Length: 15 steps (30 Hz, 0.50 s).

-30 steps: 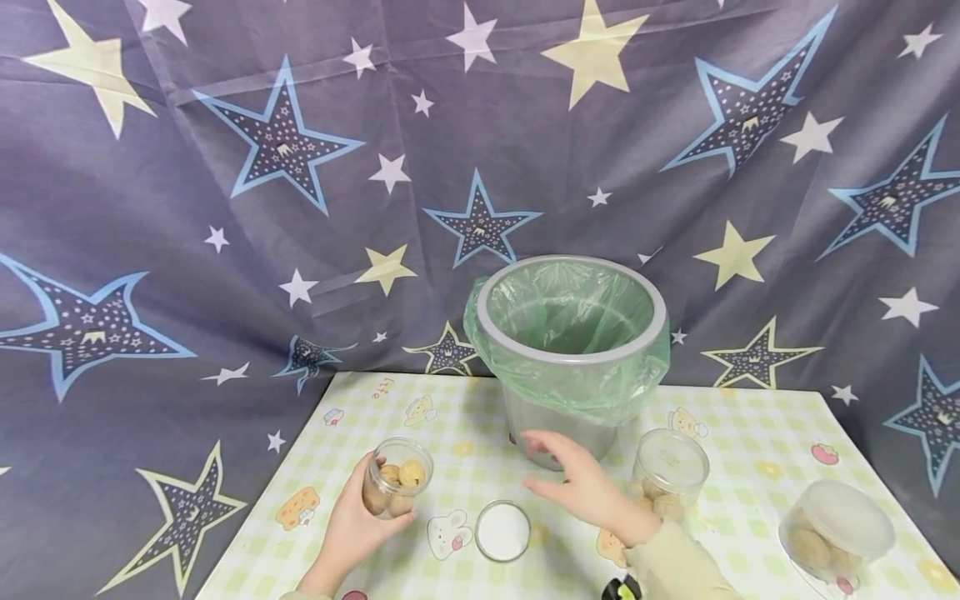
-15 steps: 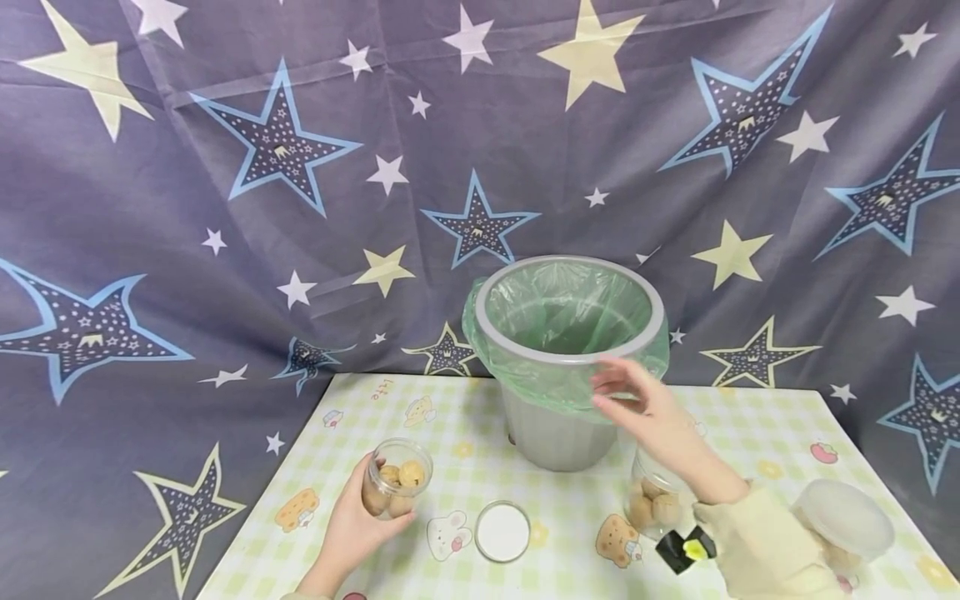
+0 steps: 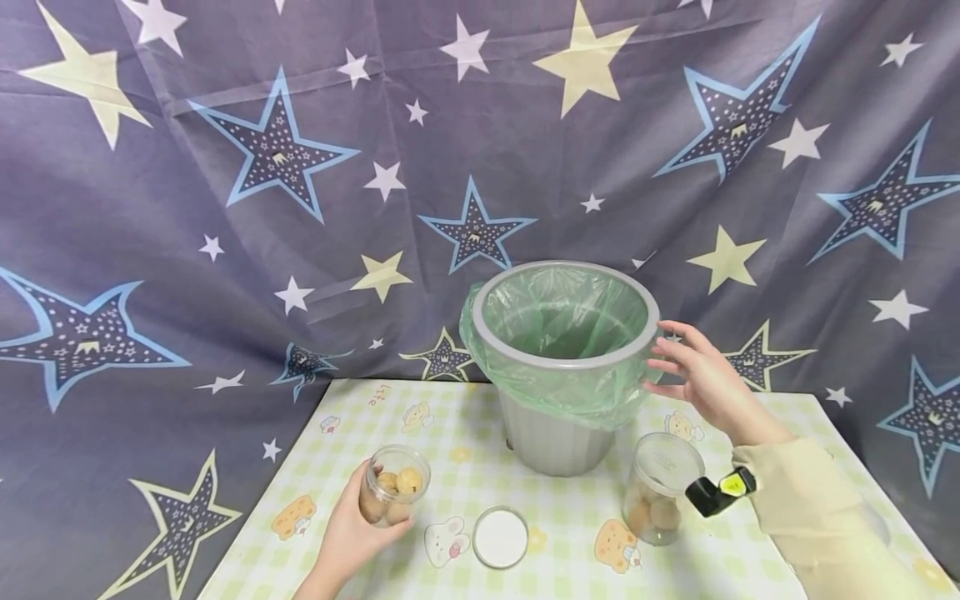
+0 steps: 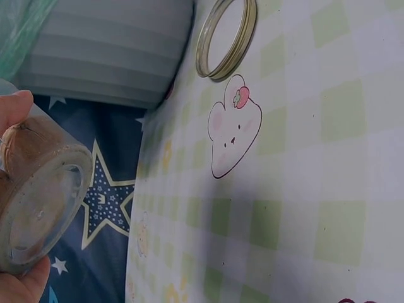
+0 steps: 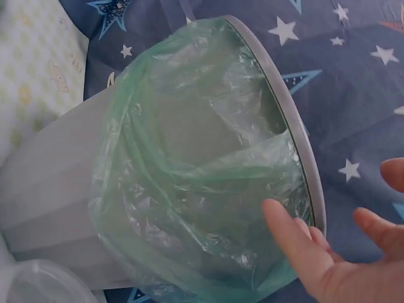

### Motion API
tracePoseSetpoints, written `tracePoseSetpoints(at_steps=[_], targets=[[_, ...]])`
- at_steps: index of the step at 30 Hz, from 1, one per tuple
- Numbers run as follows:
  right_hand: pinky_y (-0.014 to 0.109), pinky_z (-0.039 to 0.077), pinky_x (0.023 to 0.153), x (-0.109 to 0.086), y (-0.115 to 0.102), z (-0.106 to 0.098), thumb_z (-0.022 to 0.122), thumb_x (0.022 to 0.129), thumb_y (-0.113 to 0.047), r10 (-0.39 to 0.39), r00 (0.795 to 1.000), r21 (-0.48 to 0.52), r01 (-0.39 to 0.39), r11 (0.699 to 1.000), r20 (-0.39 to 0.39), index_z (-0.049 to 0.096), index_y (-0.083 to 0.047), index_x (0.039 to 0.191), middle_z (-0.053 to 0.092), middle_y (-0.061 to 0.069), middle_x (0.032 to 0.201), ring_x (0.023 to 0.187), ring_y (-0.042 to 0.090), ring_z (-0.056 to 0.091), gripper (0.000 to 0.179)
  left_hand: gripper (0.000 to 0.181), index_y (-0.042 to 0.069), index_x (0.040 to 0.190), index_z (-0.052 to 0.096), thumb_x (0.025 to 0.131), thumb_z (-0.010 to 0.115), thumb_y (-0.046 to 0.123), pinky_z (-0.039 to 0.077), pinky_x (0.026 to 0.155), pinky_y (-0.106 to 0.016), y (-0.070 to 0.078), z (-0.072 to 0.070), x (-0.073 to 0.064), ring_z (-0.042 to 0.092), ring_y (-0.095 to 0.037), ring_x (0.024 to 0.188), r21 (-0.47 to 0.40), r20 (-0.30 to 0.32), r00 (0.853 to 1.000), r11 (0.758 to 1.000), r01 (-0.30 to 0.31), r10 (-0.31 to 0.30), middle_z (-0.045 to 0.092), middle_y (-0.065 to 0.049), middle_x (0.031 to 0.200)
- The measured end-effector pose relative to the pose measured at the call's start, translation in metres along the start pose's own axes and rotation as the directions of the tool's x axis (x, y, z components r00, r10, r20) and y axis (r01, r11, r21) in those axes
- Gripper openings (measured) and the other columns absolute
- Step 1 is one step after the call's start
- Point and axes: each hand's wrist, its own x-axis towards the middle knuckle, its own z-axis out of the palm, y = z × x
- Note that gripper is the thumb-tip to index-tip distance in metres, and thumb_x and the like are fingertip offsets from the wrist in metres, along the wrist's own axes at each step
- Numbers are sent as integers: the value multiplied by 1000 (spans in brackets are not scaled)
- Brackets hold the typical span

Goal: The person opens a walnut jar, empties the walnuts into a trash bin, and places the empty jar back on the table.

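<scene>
My left hand (image 3: 347, 529) grips a clear open-topped jar (image 3: 396, 483) holding several round tan walnuts, just above the table at the left. In the left wrist view the jar's bottom (image 4: 47, 211) is tilted toward the camera. A round lid (image 3: 501, 537) with a white middle lies on the table right of this jar. My right hand (image 3: 712, 383) is raised at the right side of a grey trash bin (image 3: 558, 442), fingers spread and holding nothing. Its fingertips are close to the rim and the green bag (image 5: 202, 170) lining the bin; whether they touch is unclear.
A lidded clear jar (image 3: 662, 492) with tan walnuts stands right of the bin, below my right forearm. Another container (image 3: 873, 525) is mostly hidden behind the sleeve (image 3: 817, 508). A star-patterned cloth (image 3: 187, 250) hangs behind the checkered table (image 3: 570, 567).
My right hand has moved from above the table in front of the bin, up and rightward to the bin's right side. The left hand still holds its jar in the same place.
</scene>
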Motion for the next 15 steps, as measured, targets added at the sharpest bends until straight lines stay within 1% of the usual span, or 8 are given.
tracePoseSetpoints(at_steps=[1,4,7,9,11,12,13,15], targets=[[33,54,85,2,0,-1,41,101,-33,11,1000,9,-11,1000,14,17,-13,148,35,6,119,108,16,47,57,102,1,141,33,59,90,20,38,101,-52,0,0,0,49,-35,124,0,1,1000,1000,0,0,51,-17,136],[36,53,88,7,1,-2,42,100,-37,37,998,51,-39,998,43,30,-23,140,40,1,113,110,19,44,44,102,1,141,33,59,90,21,39,101,-52,0,0,1,49,-35,124,-3,1,1000,1000,-5,5,51,-18,136],[38,53,88,11,4,0,44,100,-36,49,997,92,-54,994,58,41,-30,123,47,-3,103,102,15,50,24,102,1,141,33,59,91,21,40,101,-51,-2,0,1,51,-33,123,1,4,1000,1000,-1,1,52,-17,135],[38,53,87,13,6,1,45,100,-35,53,997,115,-60,992,58,43,-31,116,49,-5,98,96,11,53,17,102,1,141,33,59,91,21,41,100,-51,-3,0,0,51,-33,122,4,8,1000,1000,3,-3,52,-17,135],[37,53,86,14,7,3,46,99,-34,57,997,123,-63,990,51,42,-29,117,48,-6,96,92,11,53,19,102,1,141,33,59,91,21,41,99,-51,-3,1,0,52,-33,122,1,12,1000,1000,6,-6,52,-16,135],[36,53,86,15,6,4,47,99,-34,58,997,120,-63,991,43,41,-27,121,47,-5,97,93,11,52,24,102,1,141,33,59,91,21,41,99,-51,-3,1,0,52,-33,122,0,14,1000,1000,5,-5,52,-16,135],[36,53,86,16,6,5,47,99,-34,60,998,112,-63,992,31,39,-25,126,46,-4,98,94,13,51,30,102,1,141,33,59,91,21,41,99,-51,-3,1,0,52,-33,122,0,12,1000,1000,0,0,52,-16,135],[38,53,88,18,5,8,49,98,-35,64,998,97,-64,993,3,31,-19,137,44,-3,102,104,20,49,45,102,1,141,33,58,91,21,41,99,-51,-3,2,1,52,-33,122,-3,7,1000,1000,-9,9,52,-15,135]])
